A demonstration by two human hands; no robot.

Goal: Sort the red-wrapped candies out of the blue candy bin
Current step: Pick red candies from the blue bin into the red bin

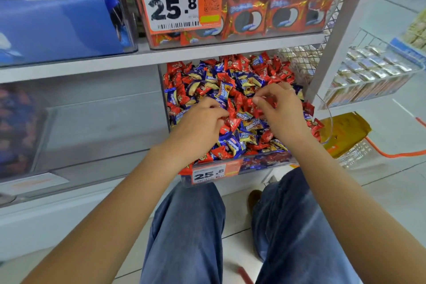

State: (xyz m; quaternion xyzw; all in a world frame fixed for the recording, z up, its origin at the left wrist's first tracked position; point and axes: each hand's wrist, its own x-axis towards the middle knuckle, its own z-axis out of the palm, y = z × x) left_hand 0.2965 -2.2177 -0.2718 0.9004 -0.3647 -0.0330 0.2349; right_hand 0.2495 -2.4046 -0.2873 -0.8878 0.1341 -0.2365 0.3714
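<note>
A clear candy bin (262, 162) on the lower shelf holds a heap of mixed red-wrapped candies (267, 69) and blue-and-gold wrapped candies (223, 90). Both of my hands are over the middle of the heap. My left hand (198, 122) lies palm down with its fingers curled onto a red candy (232, 122) at its fingertips. My right hand (279, 108) pinches red candies (267, 101) between thumb and fingers; more wrappers are bunched under its palm, partly hidden.
An orange price tag (207, 174) reading 25.8 hangs on the bin front. Above is a bin of red cookie packs (276, 7). A wire basket (302, 62) stands right of the candy bin. A yellow bag (343, 131) and my knees are below.
</note>
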